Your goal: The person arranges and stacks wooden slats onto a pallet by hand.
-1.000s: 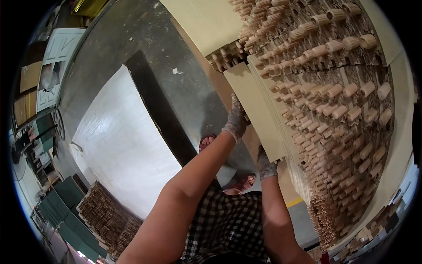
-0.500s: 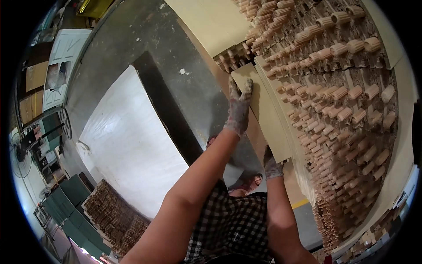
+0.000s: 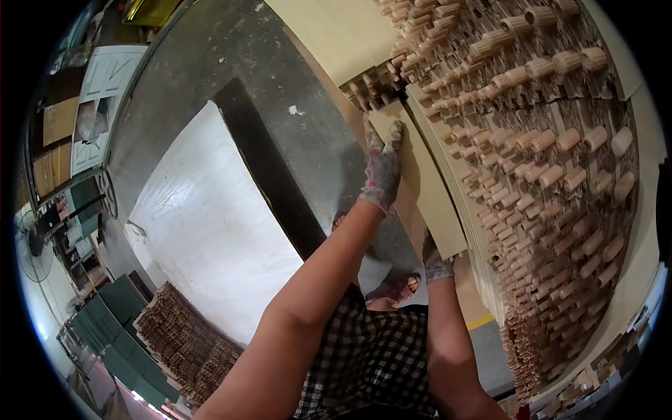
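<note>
A long, narrow beige board (image 3: 428,185) lies at a slant in front of me, beside a stack of similar boards. My left hand (image 3: 382,168), in a stained, patterned work glove, is closed on its far left edge; one part of the hand lies on top and the rest goes over the side. Near the closer end, my right hand (image 3: 438,264), gloved too, holds the left edge and corner, its fingertips partly hidden. The stacked boards (image 3: 458,203) show their edges just right of the held one.
Rows of short fluted wooden dowels (image 3: 539,178) fill the right side. A larger beige sheet (image 3: 343,35) lies at the far end. On the left, a white panel (image 3: 210,217) stands over the grey floor (image 3: 280,77), with a brown bundled stack (image 3: 182,346) nearer me.
Both hands keep their hold on the board, which looks nearly unmoved. The whole view has shifted slightly.
</note>
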Available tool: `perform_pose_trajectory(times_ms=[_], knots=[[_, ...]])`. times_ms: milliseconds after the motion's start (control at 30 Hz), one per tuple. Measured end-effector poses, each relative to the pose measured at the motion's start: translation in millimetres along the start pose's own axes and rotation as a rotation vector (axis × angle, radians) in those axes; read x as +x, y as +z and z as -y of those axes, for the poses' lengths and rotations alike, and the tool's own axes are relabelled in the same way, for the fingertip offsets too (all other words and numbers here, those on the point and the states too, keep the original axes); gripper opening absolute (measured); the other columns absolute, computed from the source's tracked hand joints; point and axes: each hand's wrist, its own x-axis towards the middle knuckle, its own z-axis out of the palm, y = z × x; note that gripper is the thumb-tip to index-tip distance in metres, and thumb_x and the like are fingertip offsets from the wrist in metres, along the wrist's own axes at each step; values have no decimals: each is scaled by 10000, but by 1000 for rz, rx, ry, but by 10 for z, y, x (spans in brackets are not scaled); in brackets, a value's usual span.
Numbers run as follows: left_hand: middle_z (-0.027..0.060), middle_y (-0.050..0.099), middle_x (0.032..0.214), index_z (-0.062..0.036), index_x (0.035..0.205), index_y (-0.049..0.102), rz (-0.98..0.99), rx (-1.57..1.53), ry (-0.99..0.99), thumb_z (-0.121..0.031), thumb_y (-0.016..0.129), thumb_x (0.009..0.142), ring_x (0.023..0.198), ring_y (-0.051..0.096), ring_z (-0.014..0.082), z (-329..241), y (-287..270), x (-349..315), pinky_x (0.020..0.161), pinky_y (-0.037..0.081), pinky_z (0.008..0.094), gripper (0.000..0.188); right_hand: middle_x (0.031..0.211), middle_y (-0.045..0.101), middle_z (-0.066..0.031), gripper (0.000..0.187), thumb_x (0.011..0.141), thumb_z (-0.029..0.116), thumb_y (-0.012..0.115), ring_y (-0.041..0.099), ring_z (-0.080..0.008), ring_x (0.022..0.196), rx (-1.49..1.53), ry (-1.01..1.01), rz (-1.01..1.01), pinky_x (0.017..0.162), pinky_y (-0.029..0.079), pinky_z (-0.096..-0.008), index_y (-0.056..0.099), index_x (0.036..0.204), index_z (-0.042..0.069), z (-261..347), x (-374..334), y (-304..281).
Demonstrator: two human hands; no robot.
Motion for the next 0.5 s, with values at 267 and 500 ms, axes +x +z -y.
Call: perform_pose_trajectory(times_ms=[267,500], knots=[[116,495,1268,-81,1457,276,-89,-356,-428,-343,577,929,1027,521,199,-188,176,51,802,473,313,662,1155,581,-72,315,1002,253,364,553,-234,1023,461,227,614,849,466,-338,558,1143,49,3,7,-382],[121,433,1392,-100,1435,349,60,-681,-420,-448,525,946,1214,462,248,-153,18,95,1008,363,307,625,987,662,-68,389,1008,233,316,637,-246,844,734,439,837,713,532,-333,649,984,32,-65,193,-505]])
